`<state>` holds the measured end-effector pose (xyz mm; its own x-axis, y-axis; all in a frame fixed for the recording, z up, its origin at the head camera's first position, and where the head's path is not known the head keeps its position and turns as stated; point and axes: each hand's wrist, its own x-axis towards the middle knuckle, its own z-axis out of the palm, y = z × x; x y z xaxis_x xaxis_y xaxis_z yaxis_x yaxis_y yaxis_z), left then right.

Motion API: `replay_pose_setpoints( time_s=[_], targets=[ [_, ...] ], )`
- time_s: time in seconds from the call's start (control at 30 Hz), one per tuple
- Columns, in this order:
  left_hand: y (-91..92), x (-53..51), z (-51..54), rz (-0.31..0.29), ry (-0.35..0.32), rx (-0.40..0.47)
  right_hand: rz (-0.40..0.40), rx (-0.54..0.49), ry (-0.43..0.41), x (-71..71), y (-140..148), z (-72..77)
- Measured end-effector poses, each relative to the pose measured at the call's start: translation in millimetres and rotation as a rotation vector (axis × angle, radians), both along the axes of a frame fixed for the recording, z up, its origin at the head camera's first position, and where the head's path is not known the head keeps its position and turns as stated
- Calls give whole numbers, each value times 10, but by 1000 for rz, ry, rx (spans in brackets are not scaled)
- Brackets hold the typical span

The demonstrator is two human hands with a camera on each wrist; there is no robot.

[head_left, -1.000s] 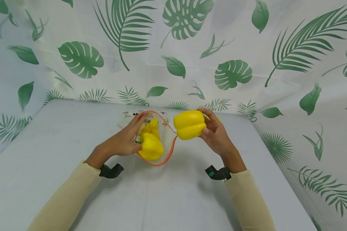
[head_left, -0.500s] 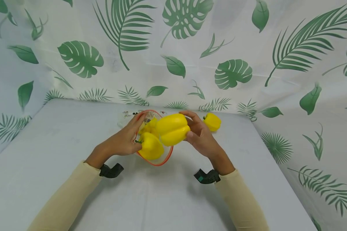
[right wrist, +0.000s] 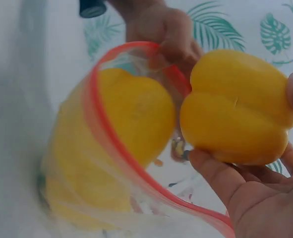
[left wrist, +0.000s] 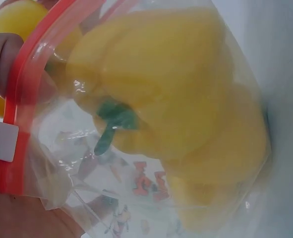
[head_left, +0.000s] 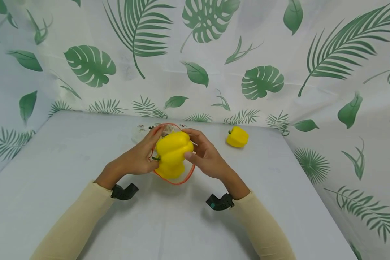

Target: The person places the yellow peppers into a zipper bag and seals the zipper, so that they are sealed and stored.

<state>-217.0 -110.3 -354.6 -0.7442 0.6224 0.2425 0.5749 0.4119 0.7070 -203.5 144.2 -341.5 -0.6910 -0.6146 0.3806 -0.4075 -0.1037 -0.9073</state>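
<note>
A yellow pepper [right wrist: 235,111] is held at the mouth of a clear plastic bag [left wrist: 62,129], gripped by the right hand [head_left: 208,155], its thumb and fingers spread to the pepper's width. The fruit lies to the left of those fingers, its grooves running from the fingertips toward the bag. The right hand is nearer, touching it; across the bag's mouth, the left hand [head_left: 138,157] pinches the bag's red rim [right wrist: 111,139]. Bagged peppers [left wrist: 161,74], at least two, sit to the right of the left fingers. A loose pepper [head_left: 238,137] rests beyond the right fingers, on a white table [head_left: 182,224].
</note>
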Motion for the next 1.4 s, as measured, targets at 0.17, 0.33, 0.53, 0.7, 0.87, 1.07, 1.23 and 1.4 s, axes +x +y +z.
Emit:
replay_pose_setpoints(
  time_s=[0.17, 0.33, 0.53, 0.7, 0.87, 1.07, 1.23, 1.4],
  targets=[
    [-3, -14, 1, -28, 32, 29, -76, 16, 58, -4, -35, -42],
    [-10, -12, 14, -20, 61, 35, -149, -4, 75, -19, -67, -83],
    [-16, -11, 7, -38, 55, 24, -177, 3, 72, -33, -99, -116],
    [-15, -4, 0, -44, 49, 18, -182, 5, 95, -34, -101, -116],
    [-6, -10, -11, -53, 87, 17, -221, 57, 125, -28, -90, -109],
    [8, -37, -14, -74, 120, 42, -300, 117, 207, -14, -87, -96],
    [-14, -22, -11, -42, 126, -6, -388, 164, 266, -30, -89, -121],
    [-13, -12, -10, -41, 150, -31, -503, 233, 366, -59, -108, -166]
  ],
)
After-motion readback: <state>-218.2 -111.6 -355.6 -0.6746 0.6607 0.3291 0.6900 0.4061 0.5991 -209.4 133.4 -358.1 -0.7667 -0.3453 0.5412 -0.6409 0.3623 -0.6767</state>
